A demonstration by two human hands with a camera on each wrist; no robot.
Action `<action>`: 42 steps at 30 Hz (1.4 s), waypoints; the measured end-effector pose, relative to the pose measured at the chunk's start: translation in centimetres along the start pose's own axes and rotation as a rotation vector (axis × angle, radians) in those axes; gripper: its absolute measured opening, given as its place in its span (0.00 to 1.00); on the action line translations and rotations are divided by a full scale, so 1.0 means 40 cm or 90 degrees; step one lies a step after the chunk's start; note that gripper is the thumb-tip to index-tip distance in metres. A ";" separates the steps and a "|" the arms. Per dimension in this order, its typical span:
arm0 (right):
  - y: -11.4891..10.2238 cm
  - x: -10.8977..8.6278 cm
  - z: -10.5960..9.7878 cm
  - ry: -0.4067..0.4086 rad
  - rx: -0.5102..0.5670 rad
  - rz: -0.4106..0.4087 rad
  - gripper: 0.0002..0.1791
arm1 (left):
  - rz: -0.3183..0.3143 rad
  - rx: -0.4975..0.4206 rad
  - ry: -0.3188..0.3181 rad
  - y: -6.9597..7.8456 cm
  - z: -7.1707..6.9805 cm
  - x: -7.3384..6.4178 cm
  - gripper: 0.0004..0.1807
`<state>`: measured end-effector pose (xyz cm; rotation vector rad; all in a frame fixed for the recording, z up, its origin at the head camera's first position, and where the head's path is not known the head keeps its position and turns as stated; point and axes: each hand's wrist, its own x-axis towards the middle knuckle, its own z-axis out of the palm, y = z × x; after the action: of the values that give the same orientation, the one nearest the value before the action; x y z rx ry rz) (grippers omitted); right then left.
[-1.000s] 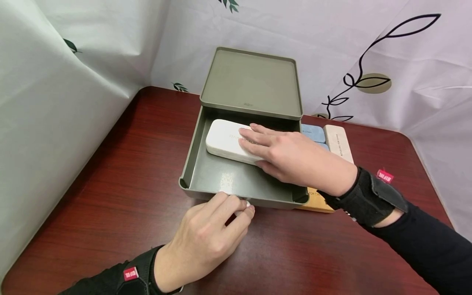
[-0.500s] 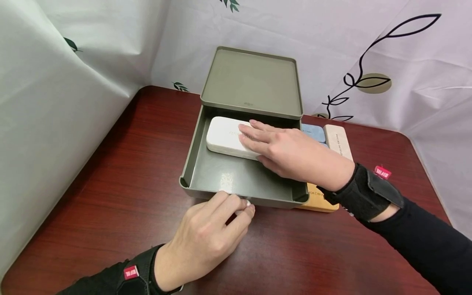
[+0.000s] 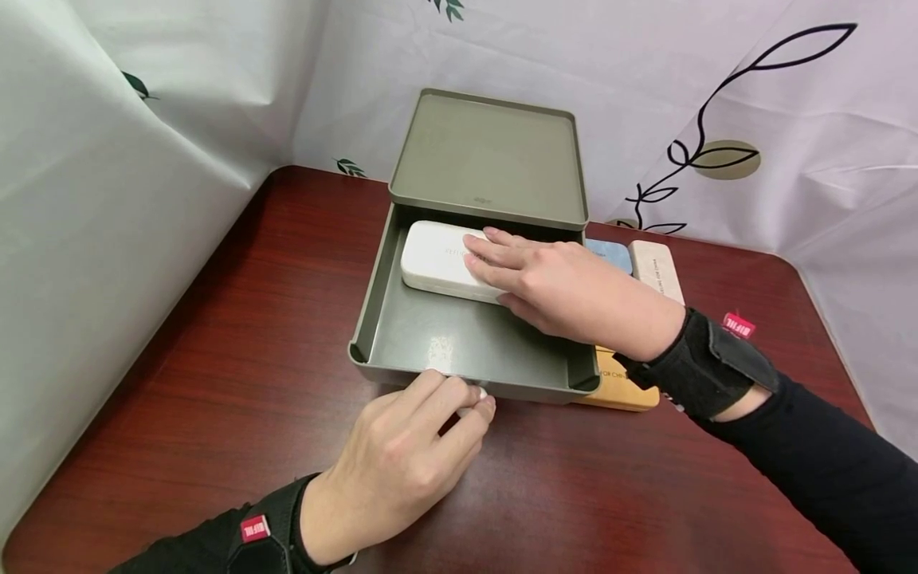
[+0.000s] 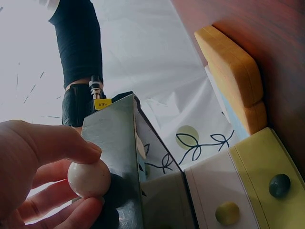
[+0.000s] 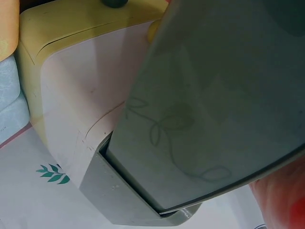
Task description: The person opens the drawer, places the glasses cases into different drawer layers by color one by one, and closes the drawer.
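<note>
A grey-green drawer stands pulled out from a small stacked drawer unit, below its shallow tray-like top. My left hand pinches the drawer's round white knob between thumb and fingers at the front. Toward the back of the drawer lies a white oblong case with faint lettering. My right hand rests on that case's right part, fingers stretched over the top and thumb low along its near side. The case's right end is hidden under this hand.
Right of the unit lie a yellow case, a blue case and a cream case, partly behind the right arm. Lower pinkish and yellow drawers have round knobs. White cloth borders the table.
The white case and my right hand have slid slightly toward the back of the drawer. My left hand has stayed on the knob, and the drawer looks unmoved.
</note>
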<state>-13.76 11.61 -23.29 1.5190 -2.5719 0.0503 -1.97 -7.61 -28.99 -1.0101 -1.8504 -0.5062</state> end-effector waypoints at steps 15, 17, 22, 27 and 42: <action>-0.001 -0.002 0.004 0.021 -0.018 -0.014 0.27 | -0.002 0.001 0.004 0.000 0.001 0.003 0.10; 0.001 -0.001 0.006 0.033 -0.027 -0.018 0.26 | -0.001 0.002 0.005 0.000 0.001 0.002 0.10; 0.009 0.000 0.012 0.055 -0.044 -0.025 0.26 | 0.001 0.000 0.006 0.000 0.002 0.002 0.10; 0.014 0.005 0.015 0.067 -0.057 -0.031 0.25 | 0.002 -0.004 0.005 -0.001 0.001 0.002 0.10; 0.019 0.012 0.021 0.080 -0.055 -0.028 0.23 | 0.002 -0.003 0.002 0.000 0.002 0.003 0.10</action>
<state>-14.75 11.47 -24.02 1.4897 -2.4106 0.0281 -2.03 -7.52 -28.94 -1.0150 -1.8451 -0.5091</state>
